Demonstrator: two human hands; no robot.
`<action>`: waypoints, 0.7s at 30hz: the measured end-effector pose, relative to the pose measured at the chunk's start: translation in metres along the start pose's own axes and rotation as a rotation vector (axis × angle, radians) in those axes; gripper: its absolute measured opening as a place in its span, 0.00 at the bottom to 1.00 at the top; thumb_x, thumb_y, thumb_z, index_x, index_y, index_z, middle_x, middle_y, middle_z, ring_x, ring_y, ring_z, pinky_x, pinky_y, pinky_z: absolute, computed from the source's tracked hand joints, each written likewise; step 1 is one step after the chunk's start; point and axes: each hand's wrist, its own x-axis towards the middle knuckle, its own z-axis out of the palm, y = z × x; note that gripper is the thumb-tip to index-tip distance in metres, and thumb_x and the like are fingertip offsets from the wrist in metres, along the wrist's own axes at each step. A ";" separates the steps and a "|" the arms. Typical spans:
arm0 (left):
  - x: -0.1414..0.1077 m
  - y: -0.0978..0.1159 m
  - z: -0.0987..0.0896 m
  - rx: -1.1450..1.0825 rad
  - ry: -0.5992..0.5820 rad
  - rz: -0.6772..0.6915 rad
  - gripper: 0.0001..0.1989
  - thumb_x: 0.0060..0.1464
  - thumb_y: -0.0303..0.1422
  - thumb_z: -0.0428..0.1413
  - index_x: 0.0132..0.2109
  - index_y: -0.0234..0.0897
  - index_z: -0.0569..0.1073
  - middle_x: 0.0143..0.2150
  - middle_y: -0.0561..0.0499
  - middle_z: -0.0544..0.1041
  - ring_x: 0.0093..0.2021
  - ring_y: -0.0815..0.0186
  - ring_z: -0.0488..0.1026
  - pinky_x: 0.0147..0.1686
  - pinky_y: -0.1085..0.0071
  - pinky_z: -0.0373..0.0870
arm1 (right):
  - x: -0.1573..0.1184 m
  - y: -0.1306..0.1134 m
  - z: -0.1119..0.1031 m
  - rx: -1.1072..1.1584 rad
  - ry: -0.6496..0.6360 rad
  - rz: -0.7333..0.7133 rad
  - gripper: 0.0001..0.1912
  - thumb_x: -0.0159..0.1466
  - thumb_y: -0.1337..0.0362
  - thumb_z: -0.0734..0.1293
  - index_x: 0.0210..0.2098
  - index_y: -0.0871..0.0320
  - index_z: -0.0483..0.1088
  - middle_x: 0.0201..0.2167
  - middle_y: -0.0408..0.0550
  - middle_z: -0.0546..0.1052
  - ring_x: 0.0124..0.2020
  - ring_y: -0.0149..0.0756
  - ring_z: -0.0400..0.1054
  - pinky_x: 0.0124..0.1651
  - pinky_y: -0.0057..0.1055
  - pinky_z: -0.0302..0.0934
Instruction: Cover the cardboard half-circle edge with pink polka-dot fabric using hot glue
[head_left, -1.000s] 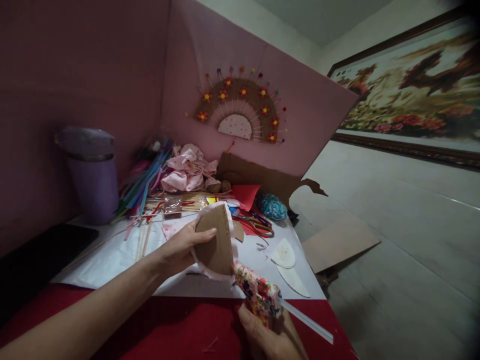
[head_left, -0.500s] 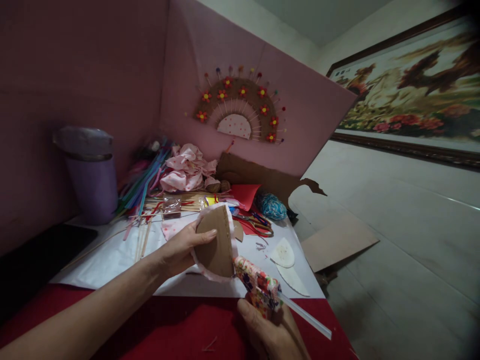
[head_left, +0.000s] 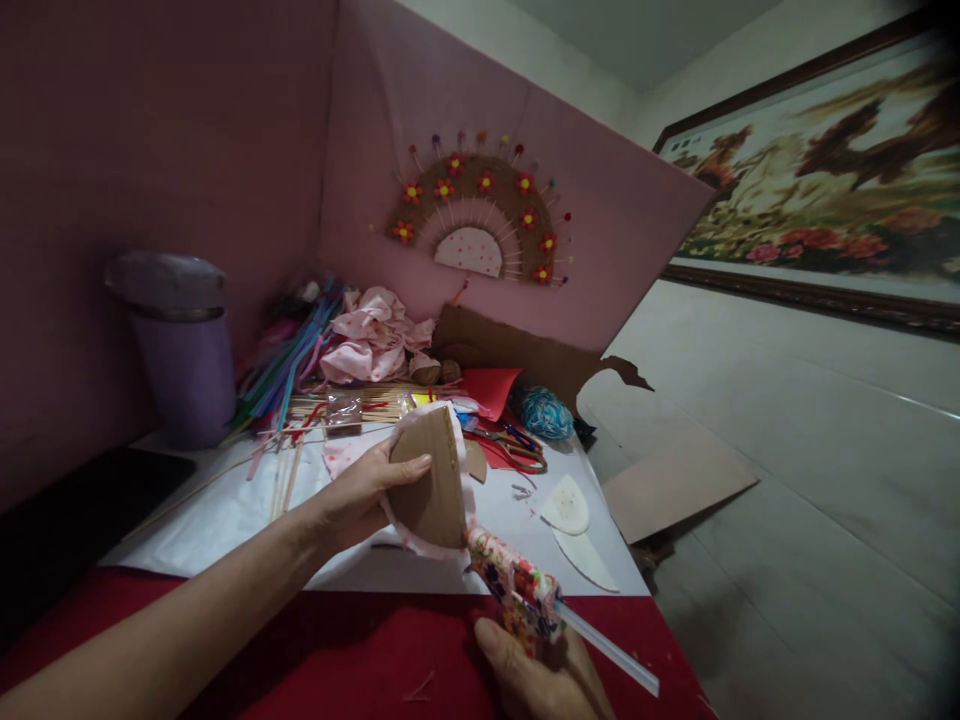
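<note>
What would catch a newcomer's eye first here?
Probably the fan with red flowers, on the pink board at the back. Nearer, the left hand holds a cardboard half-disc, the right hand a floral glue gun, its tip by the half-disc's lower corner. A framed picture hangs on the wall at right.

A cardboard half-disc is held in the left hand above the paper sheet. A glue gun is held in the right hand, its nozzle just beside the half-disc's lower right corner. Behind the half-disc, bamboo sticks are laid, and crumpled fabric is heaped behind them. Left of the fabric, pipe cleaners are piled; further left, a bin is stood. Scissors are laid right of the half-disc, a yarn ball being set behind them. On the upright board beyond, a fan-shaped decoration is displayed.
</note>
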 end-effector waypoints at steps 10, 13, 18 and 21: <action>-0.001 0.002 0.003 -0.002 0.013 -0.013 0.24 0.49 0.28 0.62 0.54 0.40 0.68 0.42 0.46 0.80 0.38 0.61 0.77 0.41 0.65 0.69 | -0.004 -0.001 0.003 0.012 0.054 0.019 0.30 0.48 0.41 0.71 0.36 0.62 0.74 0.24 0.49 0.74 0.30 0.42 0.68 0.31 0.32 0.62; -0.001 0.001 0.003 0.008 0.007 -0.019 0.23 0.48 0.29 0.63 0.52 0.39 0.69 0.43 0.44 0.79 0.39 0.59 0.77 0.41 0.64 0.69 | -0.003 -0.007 0.005 -0.003 0.037 0.001 0.30 0.48 0.41 0.70 0.36 0.63 0.75 0.23 0.48 0.73 0.27 0.39 0.66 0.30 0.32 0.61; 0.000 -0.001 0.001 0.022 0.032 -0.025 0.20 0.48 0.30 0.63 0.49 0.37 0.71 0.43 0.45 0.79 0.40 0.61 0.76 0.42 0.66 0.68 | 0.000 -0.017 0.006 -0.022 0.008 -0.069 0.31 0.51 0.42 0.69 0.38 0.64 0.75 0.30 0.51 0.75 0.35 0.44 0.68 0.39 0.34 0.62; 0.000 0.000 0.001 0.015 0.020 -0.018 0.21 0.48 0.29 0.63 0.50 0.38 0.70 0.43 0.45 0.79 0.40 0.61 0.76 0.42 0.66 0.68 | 0.000 -0.016 0.006 -0.024 -0.016 -0.067 0.30 0.51 0.42 0.69 0.39 0.64 0.74 0.30 0.52 0.75 0.38 0.45 0.68 0.41 0.34 0.62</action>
